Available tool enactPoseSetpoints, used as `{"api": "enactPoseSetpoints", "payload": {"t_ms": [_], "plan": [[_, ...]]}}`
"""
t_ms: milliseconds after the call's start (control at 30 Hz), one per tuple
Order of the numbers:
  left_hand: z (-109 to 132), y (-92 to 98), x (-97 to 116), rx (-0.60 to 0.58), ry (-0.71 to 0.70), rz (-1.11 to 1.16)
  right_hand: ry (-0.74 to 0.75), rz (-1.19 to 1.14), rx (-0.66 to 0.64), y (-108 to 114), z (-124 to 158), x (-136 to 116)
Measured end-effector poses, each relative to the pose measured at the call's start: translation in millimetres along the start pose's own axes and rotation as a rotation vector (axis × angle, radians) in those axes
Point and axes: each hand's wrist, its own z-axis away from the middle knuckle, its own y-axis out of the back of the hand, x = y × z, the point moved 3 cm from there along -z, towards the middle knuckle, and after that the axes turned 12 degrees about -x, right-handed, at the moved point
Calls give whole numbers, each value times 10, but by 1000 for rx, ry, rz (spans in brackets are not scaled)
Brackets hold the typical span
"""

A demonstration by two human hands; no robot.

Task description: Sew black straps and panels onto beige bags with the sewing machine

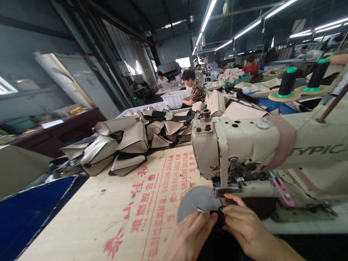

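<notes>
Plywood tabletop, 1 sewing machine, 2 hands on 1 black piece

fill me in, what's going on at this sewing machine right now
A person's left hand and right hand are holding a small black piece just below the head of the sewing machine; whether any of it is under the needle can't be made out. A gray disc lies beside them on the printed plywood board. Pink-handled thread snips rest on the machine, and beige bags with black trim are heaped beyond.
</notes>
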Motion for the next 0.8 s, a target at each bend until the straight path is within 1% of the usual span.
{"api": "enactPoseSetpoints", "payload": {"t_ms": [67,133,267,333,433,533,633,800], "plan": [[-32,15,7,-45,30,23,-2,2,-1,-32,5,18],[-70,19,3,-60,48,38,-19,-11,1,-70,22,53],[-134,22,-18,-62,54,65,-125,-85,23,-112,67,148],[-153,29,-28,-61,56,85,-131,-55,-27,-122,71,158],[-166,56,-51,-46,68,150,-98,0,-135,-128,49,140],[-165,87,-100,-23,88,305,-133,-75,-195,-112,6,141],[-159,75,-162,29,89,483,-159,-175,-222,-76,-54,157],[-163,-67,-206,236,96,688,-183,-329,-209,-27,-111,237]]}}
